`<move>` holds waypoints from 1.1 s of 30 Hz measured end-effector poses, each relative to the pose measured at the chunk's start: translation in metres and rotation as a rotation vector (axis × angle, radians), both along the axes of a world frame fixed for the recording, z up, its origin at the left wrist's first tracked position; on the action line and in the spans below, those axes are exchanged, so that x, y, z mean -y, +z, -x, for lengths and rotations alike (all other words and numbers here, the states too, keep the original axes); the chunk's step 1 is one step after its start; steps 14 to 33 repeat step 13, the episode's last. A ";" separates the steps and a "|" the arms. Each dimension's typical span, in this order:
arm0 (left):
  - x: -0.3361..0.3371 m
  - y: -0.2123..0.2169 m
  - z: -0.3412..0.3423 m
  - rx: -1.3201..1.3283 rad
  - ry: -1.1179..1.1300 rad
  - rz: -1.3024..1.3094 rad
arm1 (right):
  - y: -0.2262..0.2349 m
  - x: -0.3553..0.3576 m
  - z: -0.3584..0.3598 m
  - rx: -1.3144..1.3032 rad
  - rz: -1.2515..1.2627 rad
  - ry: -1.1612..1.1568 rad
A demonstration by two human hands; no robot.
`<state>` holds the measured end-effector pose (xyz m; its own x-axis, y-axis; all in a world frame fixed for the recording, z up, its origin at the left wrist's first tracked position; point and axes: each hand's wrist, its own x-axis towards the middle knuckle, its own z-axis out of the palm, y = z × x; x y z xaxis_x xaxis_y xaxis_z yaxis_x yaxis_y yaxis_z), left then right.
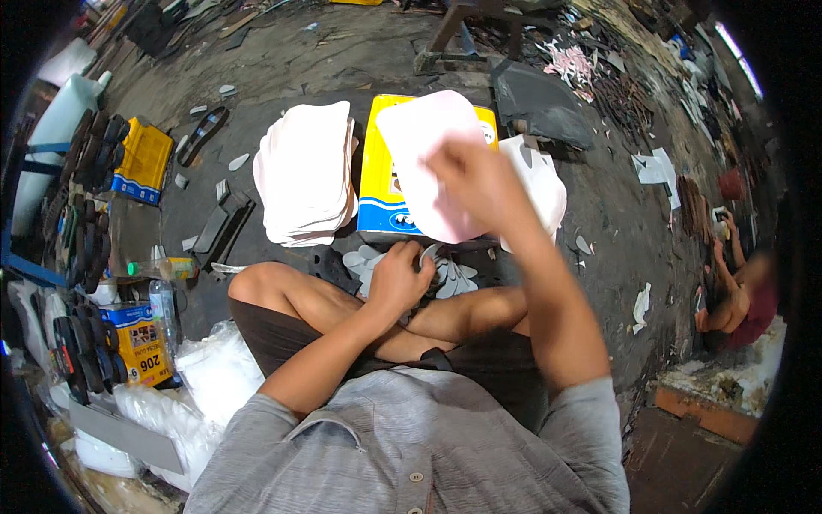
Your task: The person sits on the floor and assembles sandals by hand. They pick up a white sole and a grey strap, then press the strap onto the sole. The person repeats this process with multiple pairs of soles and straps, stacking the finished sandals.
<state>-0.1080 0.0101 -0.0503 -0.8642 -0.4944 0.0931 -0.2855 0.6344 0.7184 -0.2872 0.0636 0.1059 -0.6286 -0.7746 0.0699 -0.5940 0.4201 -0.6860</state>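
A pale pink insole-shaped sheet (428, 120) lies across a yellow and blue box (374, 171) in front of me. My right hand (471, 180) is over the sheet, its fingers bent down toward the surface; motion blur hides whether they hold anything. Close to the box's near edge, my left hand (399, 278) is closed, its fingertips on a small grey cut piece (427, 254). Several rounded grey pieces (456, 278) lie around it, above my crossed legs. Left of the box is a pile of whitish sheets (304, 171) of similar outline. More white sheets (539, 184) lie to its right, partly behind my forearm.
Footwear on a rack (90, 223), another yellow box (141, 163) and plastic bottles (163, 295) stand at the left. A dark flat sheet (539, 103) lies beyond the box. Scraps litter the ground. Another person (743, 300) sits at the far right.
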 end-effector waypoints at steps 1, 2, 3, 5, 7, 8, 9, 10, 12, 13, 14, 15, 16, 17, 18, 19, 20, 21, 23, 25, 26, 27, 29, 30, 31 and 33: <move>0.001 0.013 -0.009 -0.059 0.025 -0.046 | -0.008 -0.023 -0.026 0.019 -0.124 0.106; 0.001 0.026 -0.018 -0.097 0.019 -0.064 | -0.016 -0.038 -0.055 0.127 -0.221 0.027; -0.002 0.037 -0.030 -0.166 0.015 -0.066 | -0.024 -0.048 -0.076 0.211 -0.249 -0.017; -0.008 0.052 -0.044 -0.232 -0.018 -0.054 | -0.043 -0.057 -0.097 0.403 -0.097 -0.091; -0.014 0.061 -0.047 -0.258 -0.077 -0.038 | -0.053 -0.069 -0.101 0.543 -0.036 -0.157; -0.016 0.063 -0.048 -0.253 -0.078 -0.046 | -0.055 -0.075 -0.100 0.592 -0.054 -0.179; -0.016 0.065 -0.049 -0.228 -0.047 -0.400 | -0.056 -0.081 -0.099 0.669 -0.081 -0.209; -0.015 0.066 -0.051 -0.209 -0.011 -0.756 | -0.058 -0.083 -0.097 0.542 -0.022 -0.182; -0.006 0.064 -0.053 -0.142 -0.031 -1.093 | -0.056 -0.086 -0.094 0.619 0.071 -0.146; -0.010 0.064 -0.062 -0.173 -0.040 -1.066 | -0.054 -0.091 -0.100 0.714 0.094 -0.145; -0.010 0.064 -0.062 -0.173 -0.040 -1.066 | -0.054 -0.091 -0.100 0.714 0.094 -0.145; -0.010 0.064 -0.062 -0.173 -0.040 -1.066 | -0.054 -0.091 -0.100 0.714 0.094 -0.145; -0.010 0.064 -0.062 -0.173 -0.040 -1.066 | -0.054 -0.091 -0.100 0.714 0.094 -0.145; -0.010 0.064 -0.062 -0.173 -0.040 -1.066 | -0.054 -0.091 -0.100 0.714 0.094 -0.145; -0.010 0.064 -0.062 -0.173 -0.040 -1.066 | -0.054 -0.091 -0.100 0.714 0.094 -0.145; -0.010 0.064 -0.062 -0.173 -0.040 -1.066 | -0.054 -0.091 -0.100 0.714 0.094 -0.145; -0.010 0.064 -0.062 -0.173 -0.040 -1.066 | -0.054 -0.091 -0.100 0.714 0.094 -0.145; -0.010 0.064 -0.062 -0.173 -0.040 -1.066 | -0.054 -0.091 -0.100 0.714 0.094 -0.145; -0.010 0.064 -0.062 -0.173 -0.040 -1.066 | -0.054 -0.091 -0.100 0.714 0.094 -0.145; -0.010 0.064 -0.062 -0.173 -0.040 -1.066 | -0.054 -0.091 -0.100 0.714 0.094 -0.145; -0.010 0.064 -0.062 -0.173 -0.040 -1.066 | -0.054 -0.091 -0.100 0.714 0.094 -0.145; -0.010 0.064 -0.062 -0.173 -0.040 -1.066 | -0.054 -0.091 -0.100 0.714 0.094 -0.145; -0.010 0.064 -0.062 -0.173 -0.040 -1.066 | -0.054 -0.091 -0.100 0.714 0.094 -0.145; -0.010 0.064 -0.062 -0.173 -0.040 -1.066 | -0.054 -0.091 -0.100 0.714 0.094 -0.145; -0.010 0.064 -0.062 -0.173 -0.040 -1.066 | -0.054 -0.091 -0.100 0.714 0.094 -0.145; -0.010 0.064 -0.062 -0.173 -0.040 -1.066 | -0.054 -0.091 -0.100 0.714 0.094 -0.145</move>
